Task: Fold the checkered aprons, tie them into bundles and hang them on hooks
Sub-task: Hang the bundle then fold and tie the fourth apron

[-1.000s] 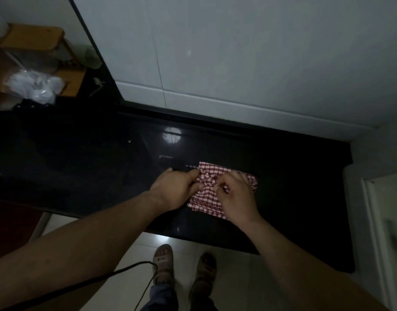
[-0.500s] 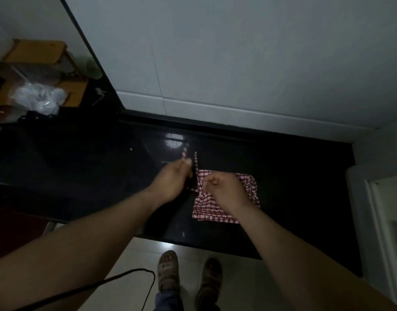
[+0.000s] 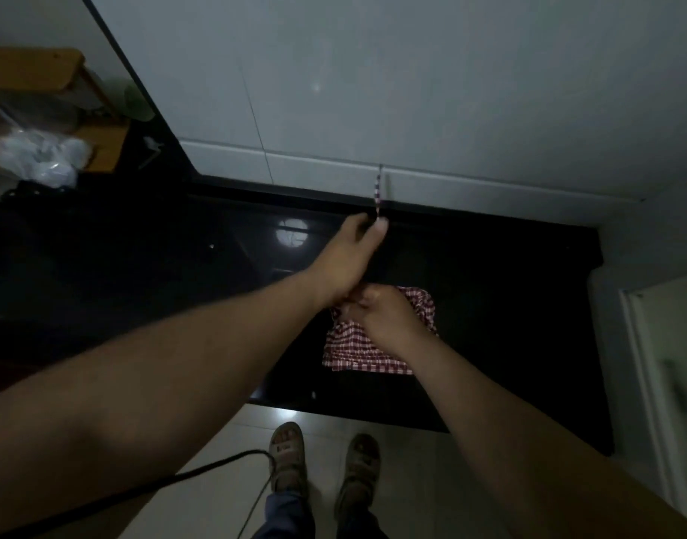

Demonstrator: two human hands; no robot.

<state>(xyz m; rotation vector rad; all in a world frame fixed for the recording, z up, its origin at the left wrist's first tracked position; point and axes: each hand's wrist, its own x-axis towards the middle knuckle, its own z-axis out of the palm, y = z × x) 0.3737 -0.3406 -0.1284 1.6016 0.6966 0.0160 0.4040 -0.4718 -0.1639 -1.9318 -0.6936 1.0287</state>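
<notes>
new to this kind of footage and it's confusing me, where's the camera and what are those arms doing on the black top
No machine here: those belong to a person, filmed by one wide-angle camera worn on the head, looking down. That is why the sandals show at the bottom. On the glossy black counter lies a folded red-checkered apron. The right hand grips the apron's bunched middle; the left hand pinches its thin strap, held out toward the wall.

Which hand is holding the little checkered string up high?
The left hand: it pinches the apron strap, raised toward the wall. The right hand is lower, gripping the folded checkered apron on the black counter.
</notes>
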